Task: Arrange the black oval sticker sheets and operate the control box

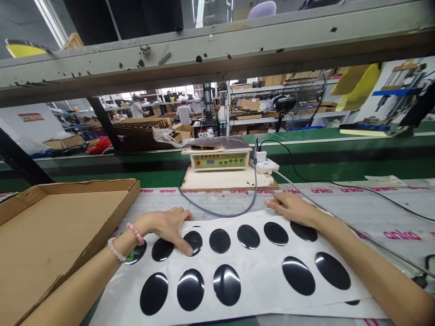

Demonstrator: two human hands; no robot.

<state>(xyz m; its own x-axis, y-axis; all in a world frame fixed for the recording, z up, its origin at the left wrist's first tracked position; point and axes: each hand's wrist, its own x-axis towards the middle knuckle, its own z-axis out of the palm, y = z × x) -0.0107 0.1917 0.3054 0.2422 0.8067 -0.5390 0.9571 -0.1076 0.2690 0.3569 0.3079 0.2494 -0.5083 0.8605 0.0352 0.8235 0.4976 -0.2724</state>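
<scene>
Two hands are on the bench: the left hand [168, 226] and the right hand [295, 209]. Both lie flat with fingers spread on one white sheet [258, 271]. A second sheet's edge [360, 310] peeks out beneath it at the near right.

The sheet carries twelve black ovals in view: seven in the far row [248, 236] and five in the near row [227, 284]. One more oval [353, 302] shows partly on the lower sheet.

There is one cardboard tray [50, 235] at the left. One control box [220, 159] with one wooden board [224, 180] under it stands far centre, with one white adapter [265, 165] to its right. Two bracelets [125, 240] ring the left wrist. One fan [301, 100] stands far right. Two people [185, 112] are at work far behind.
</scene>
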